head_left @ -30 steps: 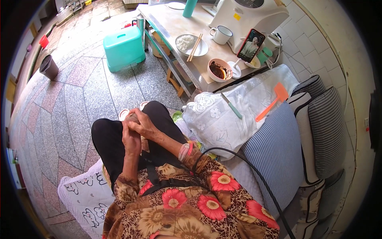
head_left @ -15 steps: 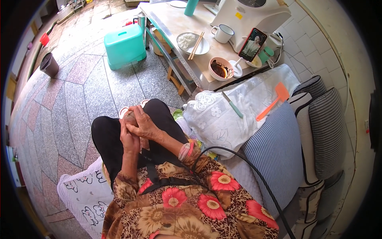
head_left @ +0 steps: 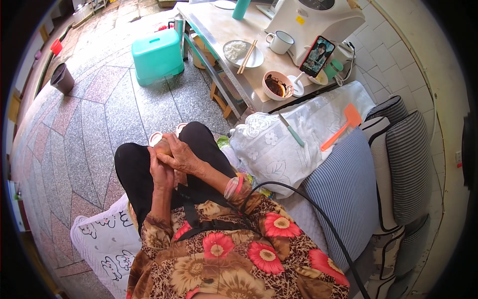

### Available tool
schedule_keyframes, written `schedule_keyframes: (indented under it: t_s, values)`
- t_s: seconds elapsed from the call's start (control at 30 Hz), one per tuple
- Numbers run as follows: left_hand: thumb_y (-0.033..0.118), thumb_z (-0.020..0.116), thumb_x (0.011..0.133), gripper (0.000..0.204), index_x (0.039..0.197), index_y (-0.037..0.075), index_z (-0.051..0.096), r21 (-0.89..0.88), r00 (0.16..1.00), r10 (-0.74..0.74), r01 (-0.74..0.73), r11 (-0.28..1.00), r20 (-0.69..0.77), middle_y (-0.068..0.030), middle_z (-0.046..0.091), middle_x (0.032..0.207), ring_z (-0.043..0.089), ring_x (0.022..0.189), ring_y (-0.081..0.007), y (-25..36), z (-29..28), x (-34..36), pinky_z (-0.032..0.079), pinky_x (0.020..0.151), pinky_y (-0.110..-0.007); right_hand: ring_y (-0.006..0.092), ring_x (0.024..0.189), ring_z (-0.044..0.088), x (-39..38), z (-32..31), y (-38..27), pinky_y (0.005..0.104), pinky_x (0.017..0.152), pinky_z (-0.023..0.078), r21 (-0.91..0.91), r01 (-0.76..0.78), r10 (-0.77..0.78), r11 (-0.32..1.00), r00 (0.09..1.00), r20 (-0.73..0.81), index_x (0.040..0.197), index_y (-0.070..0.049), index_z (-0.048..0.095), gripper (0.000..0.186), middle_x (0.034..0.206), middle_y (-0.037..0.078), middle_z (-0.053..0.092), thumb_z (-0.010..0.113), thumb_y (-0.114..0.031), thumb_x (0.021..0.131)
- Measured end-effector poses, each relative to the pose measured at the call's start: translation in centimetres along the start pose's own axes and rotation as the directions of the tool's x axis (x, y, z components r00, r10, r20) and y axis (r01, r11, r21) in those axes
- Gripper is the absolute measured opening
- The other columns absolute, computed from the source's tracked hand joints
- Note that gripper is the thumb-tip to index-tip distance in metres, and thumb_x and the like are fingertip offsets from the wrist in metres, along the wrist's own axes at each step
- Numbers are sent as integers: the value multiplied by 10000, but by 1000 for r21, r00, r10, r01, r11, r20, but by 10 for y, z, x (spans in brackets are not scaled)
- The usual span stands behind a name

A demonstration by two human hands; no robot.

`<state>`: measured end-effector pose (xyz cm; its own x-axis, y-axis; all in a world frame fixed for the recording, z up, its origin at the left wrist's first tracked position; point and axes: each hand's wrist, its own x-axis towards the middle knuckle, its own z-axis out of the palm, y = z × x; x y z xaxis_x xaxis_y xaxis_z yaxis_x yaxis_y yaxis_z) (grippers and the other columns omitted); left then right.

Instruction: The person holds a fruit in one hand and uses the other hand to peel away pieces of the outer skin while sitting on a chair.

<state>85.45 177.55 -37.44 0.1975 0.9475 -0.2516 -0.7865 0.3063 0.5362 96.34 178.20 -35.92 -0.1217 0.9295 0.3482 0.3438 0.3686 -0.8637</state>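
At the far upper left a red bucket (head_left: 56,47) sits above a dark bin (head_left: 62,79), and at lower left a white quilted pad (head_left: 97,249) with black line drawings spreads out beside the seat. Further right, in the upper part, stands a turquoise stool (head_left: 158,57). Left of centre, over the person's knees, the left hand (head_left: 161,172) is curled, and the right hand (head_left: 183,157) closes over it from the right; together they hold a small brownish rounded object (head_left: 163,146), mostly hidden, its kind impossible to tell. At upper centre, on a table (head_left: 206,20), chopsticks (head_left: 247,57) lie across a white bowl (head_left: 257,60) of rice (head_left: 235,50). Right of these are a pink bowl (head_left: 269,91) of dark sauce, a white mug (head_left: 280,44) and an upright phone (head_left: 317,56). Below, right of centre, a green-handled knife (head_left: 294,134) and an orange swatter-like tool (head_left: 343,128) rest on a white lace cloth (head_left: 271,167), with a blue-striped cushion (head_left: 343,194) at right.
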Motion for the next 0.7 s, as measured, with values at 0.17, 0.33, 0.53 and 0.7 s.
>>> schedule_keyframes:
  t_s: [0.17,0.33,0.53,0.7]
  values:
    - [480,325,965,585,1231,-28,439,111,998,58,-60,992,18,-137,500,1212,497,1138,-236,2,-5,4,391,990,-347,444,998,526,-2,-2,0,443,817,454,63,-7,5,998,1000,31,1206,26,345,552,1079,276,495,587,-276,813]
    - [476,327,966,581,1234,-28,436,148,994,101,-106,983,41,-137,500,1206,498,1133,-239,-1,-1,7,395,987,-350,420,996,538,0,-8,-2,429,846,444,152,-35,31,988,999,29,1195,29,367,528,1081,274,504,587,-259,810]
    - [444,324,976,554,1241,-32,426,134,991,124,-130,982,50,-147,495,1206,496,1137,-245,-6,-3,8,400,986,-355,409,983,548,1,-5,1,414,848,446,102,-70,71,992,997,-7,1177,34,405,515,1052,275,533,586,-254,790]
    - [367,351,984,400,1061,27,547,325,989,97,-56,944,-110,-105,558,1073,548,985,-184,-8,1,4,446,877,-289,392,926,578,2,-6,1,412,807,465,-40,-80,77,996,995,-68,1119,31,485,451,995,261,568,568,-242,770]
